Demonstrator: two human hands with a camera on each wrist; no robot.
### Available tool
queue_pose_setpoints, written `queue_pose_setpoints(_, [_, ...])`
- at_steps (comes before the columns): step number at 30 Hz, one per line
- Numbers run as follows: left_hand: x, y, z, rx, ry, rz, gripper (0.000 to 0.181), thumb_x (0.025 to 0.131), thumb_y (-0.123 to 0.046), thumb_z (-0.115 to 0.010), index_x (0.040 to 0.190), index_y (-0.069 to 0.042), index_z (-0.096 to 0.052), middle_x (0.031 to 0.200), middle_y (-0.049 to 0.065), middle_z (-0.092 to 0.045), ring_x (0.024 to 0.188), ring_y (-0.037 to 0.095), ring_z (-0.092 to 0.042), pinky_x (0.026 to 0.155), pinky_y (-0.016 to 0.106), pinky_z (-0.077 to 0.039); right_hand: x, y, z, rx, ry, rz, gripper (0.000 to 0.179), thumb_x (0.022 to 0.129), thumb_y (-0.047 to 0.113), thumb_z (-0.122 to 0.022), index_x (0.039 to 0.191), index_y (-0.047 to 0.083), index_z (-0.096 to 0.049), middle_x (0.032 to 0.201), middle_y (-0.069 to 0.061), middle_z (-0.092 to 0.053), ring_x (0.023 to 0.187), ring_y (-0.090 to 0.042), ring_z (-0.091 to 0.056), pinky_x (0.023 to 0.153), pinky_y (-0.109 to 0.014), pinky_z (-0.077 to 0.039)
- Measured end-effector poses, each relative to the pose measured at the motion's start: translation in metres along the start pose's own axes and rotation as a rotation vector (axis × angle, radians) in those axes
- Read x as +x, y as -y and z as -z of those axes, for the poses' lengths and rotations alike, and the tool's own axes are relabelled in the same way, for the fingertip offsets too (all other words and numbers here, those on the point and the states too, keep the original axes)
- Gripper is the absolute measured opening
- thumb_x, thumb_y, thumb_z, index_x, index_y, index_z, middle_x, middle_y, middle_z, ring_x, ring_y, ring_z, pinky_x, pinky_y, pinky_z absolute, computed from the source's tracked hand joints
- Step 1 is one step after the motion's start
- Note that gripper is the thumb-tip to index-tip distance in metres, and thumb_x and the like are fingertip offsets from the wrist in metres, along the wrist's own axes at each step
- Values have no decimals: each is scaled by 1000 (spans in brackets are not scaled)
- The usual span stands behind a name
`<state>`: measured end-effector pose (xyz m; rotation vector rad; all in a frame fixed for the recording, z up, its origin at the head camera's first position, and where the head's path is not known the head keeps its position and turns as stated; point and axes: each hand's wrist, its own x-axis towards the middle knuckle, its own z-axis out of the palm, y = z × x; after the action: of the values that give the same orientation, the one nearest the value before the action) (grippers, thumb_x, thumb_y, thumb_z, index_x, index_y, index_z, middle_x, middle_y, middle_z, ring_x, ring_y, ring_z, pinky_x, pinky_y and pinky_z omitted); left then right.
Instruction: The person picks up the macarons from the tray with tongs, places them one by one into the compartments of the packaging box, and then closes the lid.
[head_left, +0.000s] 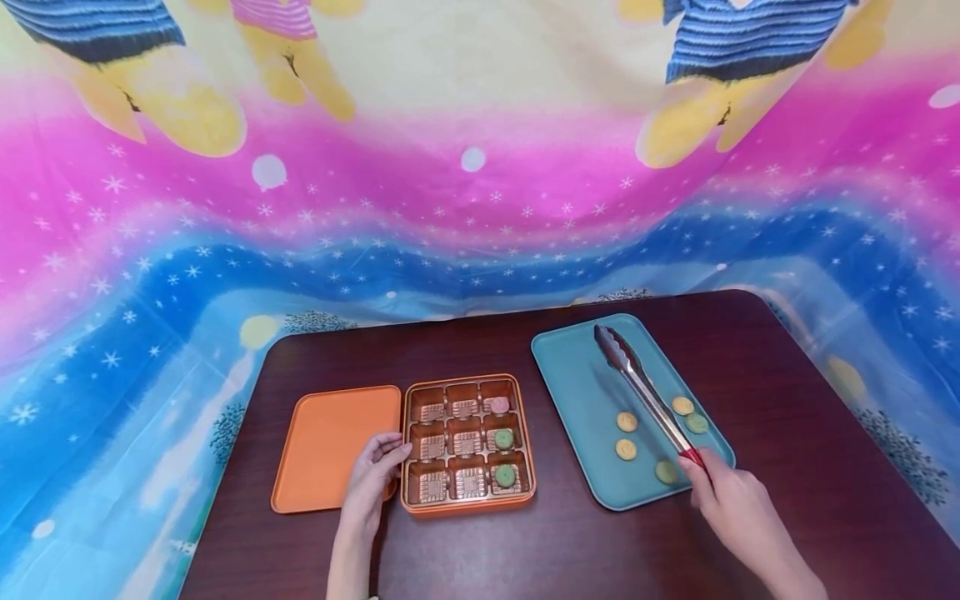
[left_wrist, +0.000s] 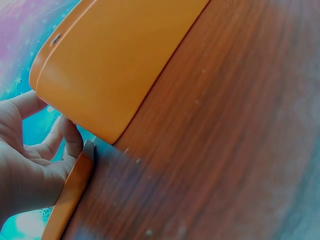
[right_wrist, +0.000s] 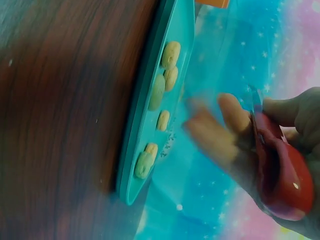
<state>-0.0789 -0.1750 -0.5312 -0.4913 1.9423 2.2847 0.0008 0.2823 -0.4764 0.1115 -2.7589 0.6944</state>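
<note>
My left hand [head_left: 369,477] rests against the left side of an orange box [head_left: 468,505], thumb and fingertips at its rim. The box holds a brown divided insert; its right column has a pink macaron [head_left: 499,405] at the back and two green ones, the middle one [head_left: 504,438] and the front one [head_left: 506,476]. My right hand [head_left: 738,508] grips metal tongs [head_left: 651,396] by their red handle [right_wrist: 287,180], their tips over the far part of a teal tray [head_left: 581,367]. On the tray lie several yellow macarons [head_left: 626,449] and green ones [head_left: 697,423].
An orange lid [head_left: 330,450] lies flat left of the box, partly behind my left hand. All of it stands on a dark brown wooden table [head_left: 525,542]. A printed cloth [head_left: 465,208] hangs behind the table and along its sides.
</note>
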Motion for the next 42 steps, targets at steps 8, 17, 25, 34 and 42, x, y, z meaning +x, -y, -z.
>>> queue_pose_setpoints(8, [0, -1, 1, 4, 9, 10, 29, 97, -6, -69, 122, 3, -58, 105, 1, -61, 85, 11, -57, 70, 24, -46, -3, -7, -3, -51, -12, 20, 27, 101, 12, -67, 81, 16, -50, 53, 20, -37, 46, 0, -40, 49, -36, -40])
queue_pose_setpoints(17, [-1, -1, -1, -6, 1, 21, 28, 96, -3, -69, 122, 3, -58, 103, 0, -61, 83, 11, -57, 69, 24, -46, -5, -16, -3, -81, -64, 34, 23, 101, 11, -67, 84, 10, -51, 56, 8, -30, 48, -15, -38, 47, -39, -35])
queue_pose_setpoints(25, [0, -1, 0, 0, 7, 5, 27, 96, -4, -69, 120, 2, -59, 103, 0, -61, 83, 11, -57, 69, 24, -46, -9, -31, 8, -95, 41, -104, 19, 105, 12, -62, 89, 5, -53, 57, 2, -37, 50, -18, -42, 48, -41, -37])
queue_pose_setpoints(34, [0, 0, 0, 1, 6, 11, 27, 97, -4, -69, 121, 2, -58, 103, 0, -60, 85, 11, -56, 70, 24, -45, -13, -42, 9, -95, 122, -178, 22, 107, 13, -57, 89, 4, -48, 59, 0, -33, 50, -18, -37, 50, -37, -34])
queue_pose_setpoints(42, [3, 2, 1, 6, -3, 10, 26, 95, -5, -70, 119, 1, -59, 102, 0, -61, 85, 12, -57, 70, 24, -45, -11, -49, 11, -82, 281, -271, 35, 110, 30, -51, 93, 0, -44, 61, -4, -34, 51, -20, -35, 50, -34, -31])
